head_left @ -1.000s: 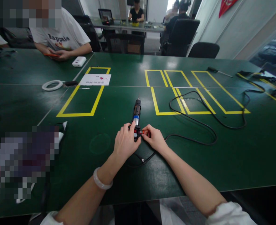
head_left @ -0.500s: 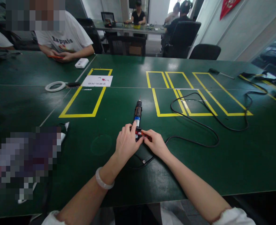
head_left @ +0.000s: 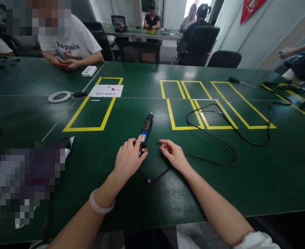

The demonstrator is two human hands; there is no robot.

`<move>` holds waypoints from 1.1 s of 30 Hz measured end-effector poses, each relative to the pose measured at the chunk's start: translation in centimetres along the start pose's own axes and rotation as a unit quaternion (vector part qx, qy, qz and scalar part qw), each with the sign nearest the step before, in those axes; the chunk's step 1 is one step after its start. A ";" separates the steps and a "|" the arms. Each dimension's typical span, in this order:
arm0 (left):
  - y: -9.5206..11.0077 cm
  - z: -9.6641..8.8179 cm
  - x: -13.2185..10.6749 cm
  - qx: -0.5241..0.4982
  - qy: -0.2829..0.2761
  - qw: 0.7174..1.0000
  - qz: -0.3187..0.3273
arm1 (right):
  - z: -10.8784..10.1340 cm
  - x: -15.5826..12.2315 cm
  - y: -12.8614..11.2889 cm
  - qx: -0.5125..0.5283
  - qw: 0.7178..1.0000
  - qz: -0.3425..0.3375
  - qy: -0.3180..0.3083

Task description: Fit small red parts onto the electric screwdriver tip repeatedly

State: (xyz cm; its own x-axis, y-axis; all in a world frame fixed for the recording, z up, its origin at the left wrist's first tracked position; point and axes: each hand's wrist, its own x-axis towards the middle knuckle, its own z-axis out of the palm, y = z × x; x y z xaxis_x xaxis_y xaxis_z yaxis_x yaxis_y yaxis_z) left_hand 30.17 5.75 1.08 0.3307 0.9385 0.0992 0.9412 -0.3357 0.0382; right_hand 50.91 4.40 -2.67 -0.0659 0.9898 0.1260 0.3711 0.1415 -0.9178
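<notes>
My left hand [head_left: 129, 155] is closed around the rear part of an electric screwdriver [head_left: 146, 124]. The tool lies over the green table, its dark tip pointing away and slightly right. Its silver and blue middle shows past my fingers, and small red and orange parts are exposed beside my thumb. To the right, apart from the tool, my right hand [head_left: 173, 154] hovers with loosely curved fingers and nothing visible in them. A thin black cable with a small round end piece [head_left: 149, 181] lies below my hands.
A long black cord [head_left: 214, 138] loops across the yellow-taped rectangles on the right. Farther back lie a screwdriver [head_left: 242, 83], a white paper sign [head_left: 106, 90], a white cable coil [head_left: 59, 97] and a white box [head_left: 89, 71]. A person [head_left: 72, 52] sits across the table.
My right hand has come away from the screwdriver's rear. My left hand has shifted left with the tool, which now leans to the right. Another person's arm has appeared at the far right.
</notes>
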 end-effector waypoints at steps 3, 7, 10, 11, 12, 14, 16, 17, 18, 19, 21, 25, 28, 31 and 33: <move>-1.8 -0.4 -0.5 0.017 -0.020 1.000 -0.007 | -0.2 0.1 0.3 0.012 1.000 0.006 0.001; -5.1 -0.7 -0.9 0.032 -0.043 0.998 -0.033 | -0.2 0.2 0.5 0.027 1.000 0.012 0.002; -7.7 -0.8 -0.9 0.044 -0.058 0.996 -0.057 | -0.3 0.2 0.5 0.038 0.999 0.020 0.000; -8.5 -0.8 -0.9 0.045 -0.062 0.995 -0.066 | -0.4 0.2 0.5 0.041 0.999 0.024 -0.002; -9.3 -0.8 -0.9 0.044 -0.065 0.994 -0.077 | -0.4 0.2 0.5 0.044 0.999 0.027 -0.004; -10.6 -0.7 -0.8 0.042 -0.071 0.992 -0.099 | -0.5 0.2 0.5 0.049 0.998 0.032 -0.008; -11.9 -0.7 -0.6 0.044 -0.075 0.989 -0.121 | -0.6 0.1 0.5 0.054 0.998 0.036 -0.010; -12.6 -0.7 -0.4 0.047 -0.079 0.987 -0.131 | -0.6 0.2 0.5 0.056 0.998 0.038 -0.010; -13.3 -0.8 -0.3 0.051 -0.084 0.985 -0.140 | -0.5 0.2 0.5 0.058 0.997 0.040 -0.009; -13.9 -0.8 -0.1 0.053 -0.089 0.984 -0.147 | -0.5 0.2 0.5 0.061 0.997 0.042 -0.009; -15.2 -0.9 0.2 0.055 -0.097 0.981 -0.160 | -0.3 0.2 0.4 0.066 0.997 0.045 -0.010; -16.9 -1.2 0.8 0.058 -0.091 0.976 -0.187 | -0.2 0.2 0.4 0.073 0.996 0.048 -0.012; -17.5 -1.3 1.1 0.060 -0.086 0.972 -0.212 | -0.2 0.2 0.5 0.072 0.996 0.047 -0.012; -18.1 -1.4 1.6 0.064 -0.088 0.966 -0.233 | -0.3 0.3 0.7 0.075 0.996 0.044 -0.013; -18.5 -1.2 1.8 0.074 -0.083 0.964 -0.240 | -0.2 0.3 0.8 0.074 0.996 0.043 -0.014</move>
State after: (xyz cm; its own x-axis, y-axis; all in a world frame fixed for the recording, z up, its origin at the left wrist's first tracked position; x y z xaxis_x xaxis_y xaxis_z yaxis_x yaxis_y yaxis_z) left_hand 13.28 13.55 1.78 -0.1505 0.9871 -0.0554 0.9842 0.1443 -0.1027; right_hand 51.40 4.78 -3.29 -0.0660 0.9972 0.0358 0.2353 0.0505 -0.9706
